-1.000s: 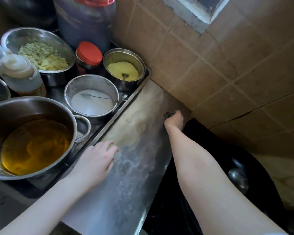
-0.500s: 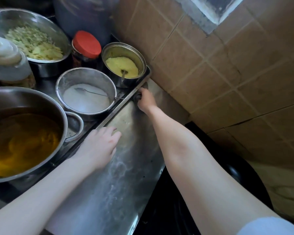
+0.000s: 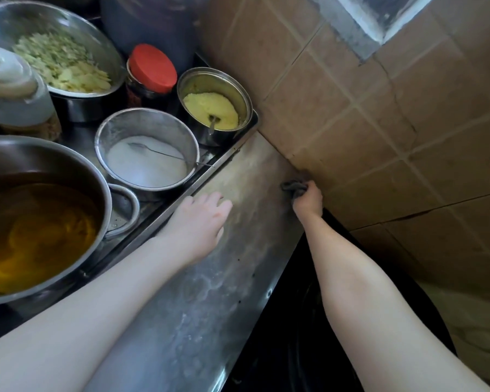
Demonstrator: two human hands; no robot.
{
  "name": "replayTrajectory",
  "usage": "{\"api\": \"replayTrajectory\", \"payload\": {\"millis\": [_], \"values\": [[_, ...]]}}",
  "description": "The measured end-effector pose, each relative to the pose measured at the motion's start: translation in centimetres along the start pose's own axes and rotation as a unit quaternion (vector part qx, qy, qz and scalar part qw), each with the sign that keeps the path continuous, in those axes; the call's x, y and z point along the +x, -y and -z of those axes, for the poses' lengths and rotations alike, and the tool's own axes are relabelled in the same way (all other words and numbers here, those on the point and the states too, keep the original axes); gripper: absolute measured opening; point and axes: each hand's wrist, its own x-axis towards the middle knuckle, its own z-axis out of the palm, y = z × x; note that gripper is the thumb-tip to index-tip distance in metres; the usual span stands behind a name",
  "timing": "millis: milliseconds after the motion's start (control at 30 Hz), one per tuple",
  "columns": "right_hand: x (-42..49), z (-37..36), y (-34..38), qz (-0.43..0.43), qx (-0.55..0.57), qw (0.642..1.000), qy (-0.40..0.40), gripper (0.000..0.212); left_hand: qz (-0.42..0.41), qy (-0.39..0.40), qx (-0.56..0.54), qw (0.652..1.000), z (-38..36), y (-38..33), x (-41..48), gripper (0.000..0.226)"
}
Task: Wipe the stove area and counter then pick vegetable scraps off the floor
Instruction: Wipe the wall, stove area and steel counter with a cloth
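A smeared stainless steel counter strip (image 3: 210,292) runs diagonally between a tray of pots on the left and a black wok on the right. My right hand (image 3: 307,200) grips a small dark grey rag (image 3: 293,186) and presses it on the counter where it meets the tiled wall. My left hand (image 3: 200,222) rests flat on the counter beside the tray's edge, fingers straight. No floor or vegetable scraps on it are in view.
On the tray (image 3: 224,158) stand a large pot of orange oil (image 3: 34,222), a pot of white powder with a spoon (image 3: 146,158), a pot of yellow powder (image 3: 214,107), a red-lidded jar (image 3: 152,70) and a bowl of chopped vegetables (image 3: 60,60). A black wok (image 3: 294,335) sits right of the counter.
My right hand has swept the rag from the tray's corner back right along the counter to the wall. My left hand stays in place on the counter.
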Motion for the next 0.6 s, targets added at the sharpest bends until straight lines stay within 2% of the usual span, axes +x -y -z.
{"api": "replayTrajectory", "payload": {"millis": [100, 200, 400, 500, 600], "values": [[0.1, -0.5, 0.7, -0.030, 0.033, 0.999, -0.026, 0.024, -0.004, -0.009, 0.002, 1.000, -0.1, -0.1, 0.5, 0.031], [-0.5, -1.7, 2.5, 0.000, 0.039, 0.999, -0.029, 0.030, -0.003, 0.014, 0.004, 1.000, -1.2, 0.1, -0.5, 0.031], [-2.2, -3.5, 6.0, 0.163, 0.009, 0.986, 0.025, 0.048, 0.005, 0.071, 0.040, 0.997, -3.1, 1.2, -1.7, 0.040], [-3.8, -3.9, 7.0, 0.249, -0.002, 0.967, 0.052, 0.047, -0.005, 0.069, 0.042, 0.997, -3.0, 1.2, -2.0, 0.041], [-6.1, -4.5, 7.1, 0.296, -0.007, 0.953, 0.056, 0.042, -0.012, 0.068, 0.035, 0.997, -3.1, 1.2, -3.4, 0.039]]}}
